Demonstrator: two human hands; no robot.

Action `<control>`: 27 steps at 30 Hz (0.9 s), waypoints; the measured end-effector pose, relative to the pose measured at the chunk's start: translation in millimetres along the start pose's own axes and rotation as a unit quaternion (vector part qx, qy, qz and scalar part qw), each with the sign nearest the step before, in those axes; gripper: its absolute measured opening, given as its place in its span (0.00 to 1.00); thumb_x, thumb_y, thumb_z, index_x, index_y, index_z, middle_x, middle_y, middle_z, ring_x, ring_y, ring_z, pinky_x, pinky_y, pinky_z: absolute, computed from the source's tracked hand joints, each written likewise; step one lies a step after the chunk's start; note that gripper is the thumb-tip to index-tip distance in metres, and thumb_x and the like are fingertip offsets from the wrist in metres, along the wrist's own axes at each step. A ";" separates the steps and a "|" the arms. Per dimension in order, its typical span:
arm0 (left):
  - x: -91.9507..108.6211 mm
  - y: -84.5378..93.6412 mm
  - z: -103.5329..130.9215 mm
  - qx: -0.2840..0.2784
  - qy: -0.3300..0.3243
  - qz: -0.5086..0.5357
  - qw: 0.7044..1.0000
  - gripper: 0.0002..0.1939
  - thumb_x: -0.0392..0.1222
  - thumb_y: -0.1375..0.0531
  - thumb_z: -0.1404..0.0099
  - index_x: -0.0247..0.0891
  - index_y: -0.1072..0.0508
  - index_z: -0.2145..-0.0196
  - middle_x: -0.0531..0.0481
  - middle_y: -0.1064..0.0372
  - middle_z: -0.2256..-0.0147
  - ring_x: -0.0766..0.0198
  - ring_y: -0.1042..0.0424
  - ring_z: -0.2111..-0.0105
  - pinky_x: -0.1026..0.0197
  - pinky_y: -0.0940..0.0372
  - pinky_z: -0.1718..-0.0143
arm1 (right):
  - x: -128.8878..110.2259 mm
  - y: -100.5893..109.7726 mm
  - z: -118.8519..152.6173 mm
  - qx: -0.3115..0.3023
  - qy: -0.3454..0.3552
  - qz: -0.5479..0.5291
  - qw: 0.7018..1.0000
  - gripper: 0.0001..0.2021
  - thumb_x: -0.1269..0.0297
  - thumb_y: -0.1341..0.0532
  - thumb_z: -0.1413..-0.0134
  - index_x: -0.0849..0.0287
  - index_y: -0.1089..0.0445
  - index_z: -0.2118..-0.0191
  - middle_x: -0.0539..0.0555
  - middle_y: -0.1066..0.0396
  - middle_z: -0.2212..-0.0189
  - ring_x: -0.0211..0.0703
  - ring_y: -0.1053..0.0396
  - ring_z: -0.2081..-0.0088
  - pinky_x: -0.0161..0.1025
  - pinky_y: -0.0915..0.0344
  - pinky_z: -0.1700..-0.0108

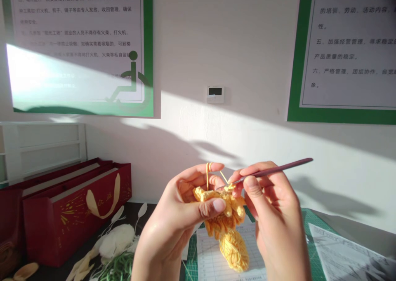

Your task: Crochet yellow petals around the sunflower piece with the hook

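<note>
A yellow crocheted piece (227,215) with ruffled edges is pinched between the thumb and fingers of my left hand (182,211). Yellow yarn loops round the raised index finger of that hand and runs to the stitches. My right hand (272,207) grips a dark purple crochet hook (278,168), its handle pointing up to the right. The hook's tip is at the top edge of the piece, beside a small yellow loop. Just below the piece, a ball of yellow yarn (234,250) lies over a printed sheet (213,254).
Red gift bags (77,215) stand at the left on a dark surface. White yarn (116,240) and green yarn (119,268) lie beside them. A green cutting mat (318,248) carries another sheet (349,252) at the right. Behind is a wall with posters and a thermostat (215,94).
</note>
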State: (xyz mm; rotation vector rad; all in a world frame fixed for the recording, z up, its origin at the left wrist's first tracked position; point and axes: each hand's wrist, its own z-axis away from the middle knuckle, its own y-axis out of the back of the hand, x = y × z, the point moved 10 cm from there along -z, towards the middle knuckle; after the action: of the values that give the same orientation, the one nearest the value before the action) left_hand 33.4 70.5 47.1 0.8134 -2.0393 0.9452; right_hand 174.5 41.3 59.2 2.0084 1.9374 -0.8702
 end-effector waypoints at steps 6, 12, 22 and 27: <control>1.9 -1.1 0.5 0.005 -0.008 0.007 1.000 0.24 0.34 0.25 0.48 0.34 0.22 0.53 0.49 0.27 0.65 0.63 0.26 0.69 0.64 0.30 0.69 | 8.1 5.3 0.3 0.013 -0.020 -0.021 0.999 0.04 0.60 0.37 0.36 0.53 0.29 0.61 0.50 0.24 0.67 0.35 0.26 0.70 0.30 0.28 0.70; 3.0 1.0 1.6 0.012 -0.009 0.006 1.000 0.22 0.33 0.26 0.47 0.32 0.22 0.54 0.48 0.26 0.65 0.63 0.25 0.69 0.63 0.30 0.68 | 7.5 4.1 -1.3 0.004 -0.013 -0.047 0.999 0.04 0.60 0.38 0.35 0.53 0.31 0.60 0.51 0.22 0.68 0.32 0.30 0.77 0.24 0.38 0.80; 3.7 4.1 5.7 0.044 -0.015 0.009 0.999 0.20 0.33 0.25 0.47 0.34 0.20 0.56 0.49 0.25 0.66 0.63 0.23 0.69 0.64 0.28 0.67 | -13.4 2.4 1.5 -0.034 0.081 -0.016 0.996 0.03 0.67 0.42 0.31 0.52 0.34 0.59 0.49 0.24 0.68 0.32 0.33 0.75 0.26 0.38 0.79; 6.0 4.3 8.3 0.060 -0.032 0.010 0.998 0.20 0.33 0.24 0.48 0.34 0.20 0.57 0.49 0.25 0.66 0.65 0.24 0.70 0.66 0.27 0.69 | -31.0 0.9 4.0 -0.037 0.153 0.012 0.987 0.05 0.71 0.43 0.33 0.53 0.33 0.60 0.49 0.24 0.67 0.35 0.28 0.70 0.30 0.34 0.75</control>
State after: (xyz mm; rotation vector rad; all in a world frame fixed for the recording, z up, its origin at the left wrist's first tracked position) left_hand 24.0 64.6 46.6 0.8991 -2.0644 1.0749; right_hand 175.6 13.2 72.7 2.2239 2.0587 -0.4969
